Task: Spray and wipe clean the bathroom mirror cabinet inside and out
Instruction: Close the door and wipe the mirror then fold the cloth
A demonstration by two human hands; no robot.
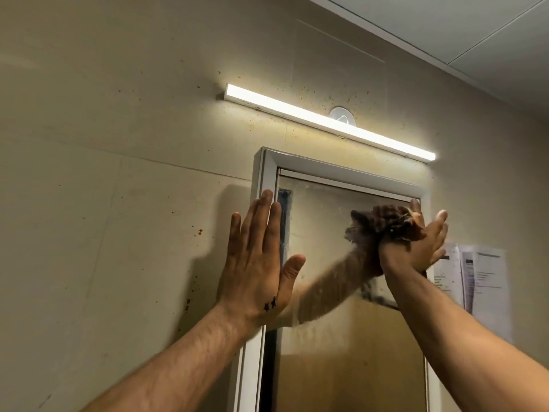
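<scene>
The left hand (255, 263) is flat and wide open, with all its fingers straight and close together. It presses on the left side of the mirror cabinet (326, 169), right on the white frame. The thumb sticks out over the edge of the mirror (326, 367). Two small dark stars (270, 304) are drawn on the back of this hand, near the wrist.

The right hand (416, 248) is up near the top right corner of the mirror. It pushes a brown cloth (383, 221) against the glass. The cloth is all bunched up under the hand. The fingers that show are stretched out, but I cannot tell if the hand grips the cloth or only presses it. This hand and the cloth look a bit blurry.

The mirror door is closed. The glass looks cloudy and smeary, and it shows a copy of the arm (326, 289) reaching up to the cloth.

Just above the cabinet a long white light bar (326, 123) shines, tilted in the view. A small round cap (341, 114) sits on the wall behind it. The beige wall (89, 203) has lots of little brown spots. Some printed papers (481, 281) are stuck on the wall just right of the cabinet. White ceiling panels (475, 25) show in the top corner.
</scene>
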